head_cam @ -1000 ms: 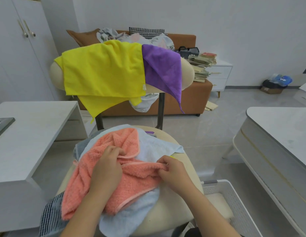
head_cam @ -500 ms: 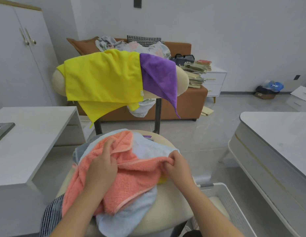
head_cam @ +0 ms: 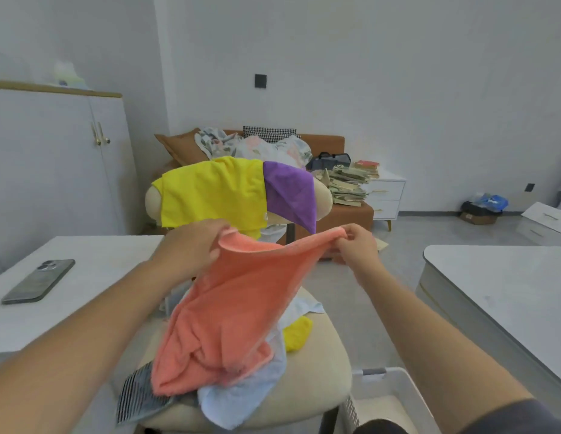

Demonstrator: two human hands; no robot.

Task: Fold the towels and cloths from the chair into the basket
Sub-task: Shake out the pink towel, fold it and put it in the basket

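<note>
Left hand (head_cam: 194, 242): held out forward and raised above the chair seat (head_cam: 320, 371), arm nearly straight, fingers curled round the top left edge of the coral towel (head_cam: 235, 308). Right hand (head_cam: 356, 245): at much the same height, arm outstretched, thumb and fingertips pinched tight on the top right corner. Coral towel, 1: strung between the two hands, top edge sagging between the grips, body hanging below the fingers, lower end bunched on the pile on the seat. Beneath it on the seat: light blue towel (head_cam: 241, 399), 1; striped cloth (head_cam: 138, 396), 1; small yellow cloth (head_cam: 299, 333), 1, just beside the towel's right edge. Draped over the chair backrest (head_cam: 152, 198), behind the hands: large yellow cloth (head_cam: 213, 192), 1; purple cloth (head_cam: 291, 191), 1, side by side. White basket (head_cam: 395, 389), 1: on the floor just right of the seat, partly in view. Phone (head_cam: 38, 281), 1: flat on the white table (head_cam: 85, 308) at left.
</note>
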